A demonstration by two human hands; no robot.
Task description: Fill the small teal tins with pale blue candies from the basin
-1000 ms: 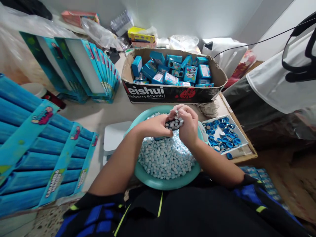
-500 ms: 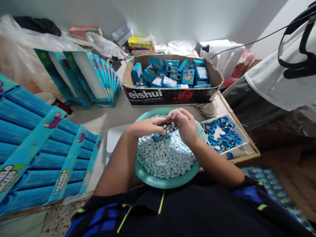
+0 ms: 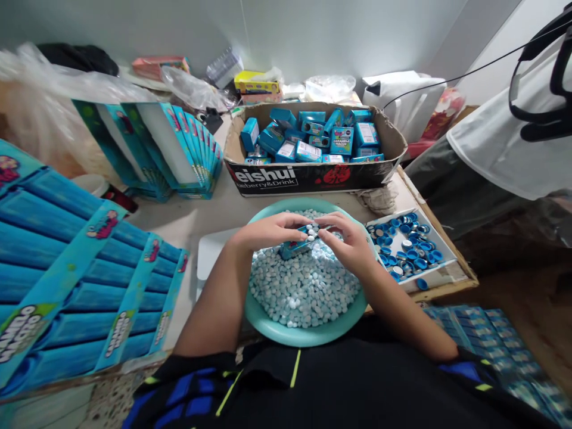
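Observation:
A green plastic bowl stands in front of me, filled with small pale blue and white candies. Over the candies my left hand is closed around a small blue candy box, which is held tilted. White candies show at the box's upper right end. My right hand reaches that end, its thumb on the near side and its fingers curved on the far side. The fingertips are close together, and their exact contact with the box is partly hidden.
Behind the bowl stands a cardboard box of small blue boxes. On the right, a white tray holds blue caps, with one loose cap beside it. Blue display cartons fill the left. A folded cloth lies behind the tray.
My right hand has shifted slightly right and down, and its thumb now shows apart from the fingers. My left hand keeps the box. The whole view has shifted a little.

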